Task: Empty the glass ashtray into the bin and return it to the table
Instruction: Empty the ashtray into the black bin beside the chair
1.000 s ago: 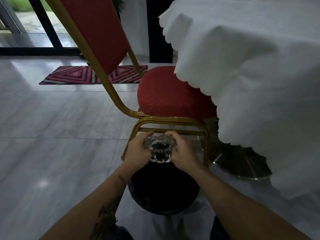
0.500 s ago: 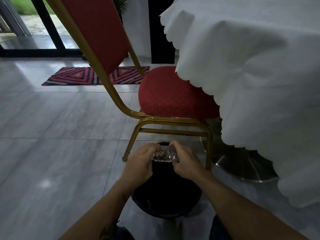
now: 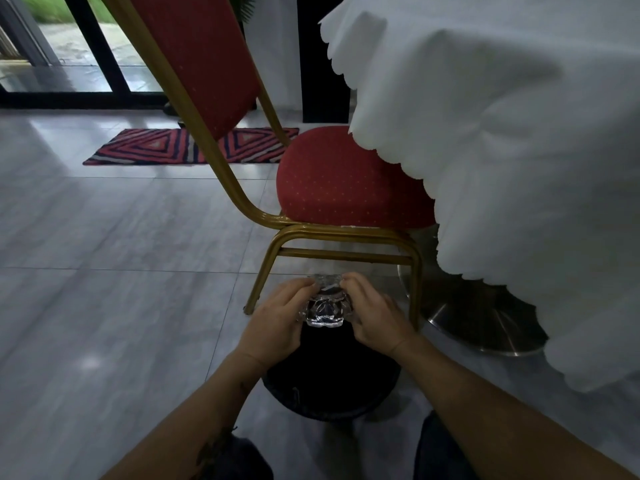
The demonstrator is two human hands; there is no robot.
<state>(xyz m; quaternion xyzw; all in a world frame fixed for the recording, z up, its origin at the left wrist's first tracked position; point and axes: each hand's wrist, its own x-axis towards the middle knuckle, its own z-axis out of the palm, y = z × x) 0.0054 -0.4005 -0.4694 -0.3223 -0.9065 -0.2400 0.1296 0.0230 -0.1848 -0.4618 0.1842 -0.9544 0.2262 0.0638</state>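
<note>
- Glass ashtray (image 3: 325, 304), cut-crystal and clear, sits gripped between two bare hands directly above the mouth of a dark round bin (image 3: 330, 386) on the floor; it looks tipped away from the person, though its exact angle is hard to read.
- Left hand (image 3: 277, 318) clamps the ashtray's left side, fingers curled over the far rim and thumb nearer the wrist; right hand (image 3: 375, 315) mirrors it on the other side. A grip from both sides likely serves to steady slippery, heavy glass while it is turned over.
- Whether any ash is falling or remains inside cannot be told; a dark patch shows in the bowl, which may be contents or only the bin seen through the glass.
- Holding it low and centred over the opening would keep spillage off the pale tiled floor (image 3: 121, 271) to the left of the hands.
- Just beyond the hands stands a red chair (image 3: 346, 181) with a gold frame, its front legs flanking the far edge of the bin.
- To the right of the hands and above them hangs a white scalloped tablecloth (image 3: 502, 150), covering the table to which the ashtray must go back; a metal pedestal base (image 3: 485, 323) shows beneath it.
- Judged from this, the emptying step is under way and the return to the table is not yet begun.
- Farther off, past the chair, lies a striped mat (image 3: 156, 147).
</note>
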